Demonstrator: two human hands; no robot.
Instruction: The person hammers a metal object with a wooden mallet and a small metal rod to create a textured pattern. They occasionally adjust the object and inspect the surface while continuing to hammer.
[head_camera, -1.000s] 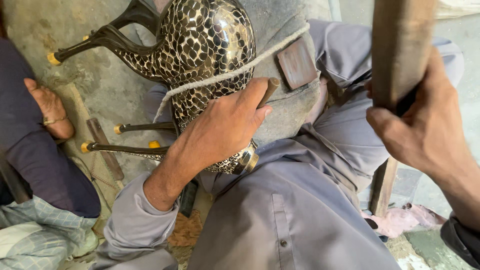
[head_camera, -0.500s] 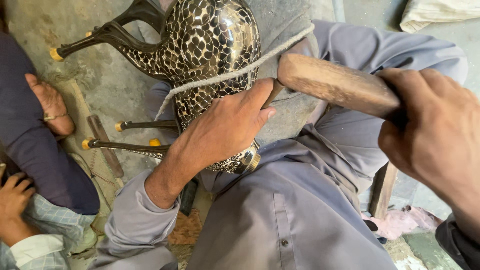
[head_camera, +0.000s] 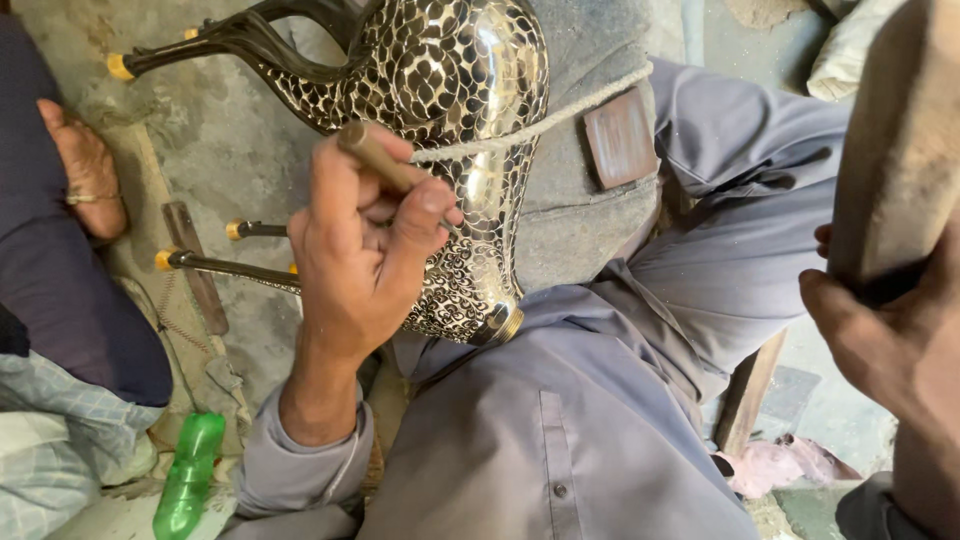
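An engraved metal vessel (head_camera: 455, 110), dark with shiny scale-like patterning, lies across my lap against a grey pad (head_camera: 580, 230), held by a pale cord (head_camera: 560, 112). Its curved dark spout (head_camera: 235, 45) ends in a yellow tip at the upper left. My left hand (head_camera: 365, 250) grips a thin wooden-handled chisel (head_camera: 375, 155) with its tip against the vessel's side. My right hand (head_camera: 890, 335), at the right edge, holds a thick wooden mallet (head_camera: 900, 140) raised upright.
Another person sits at the left, with a hand (head_camera: 85, 175) resting on a dark garment. Thin metal rods with yellow tips (head_camera: 225, 265) lie on the concrete floor. A green plastic bottle (head_camera: 185, 480) sits at the lower left. Pink cloth (head_camera: 775, 465) lies at the lower right.
The mallet has swung from near the vessel up and to the right. My left hand has lifted and turned, so the chisel handle now shows above the fingers.
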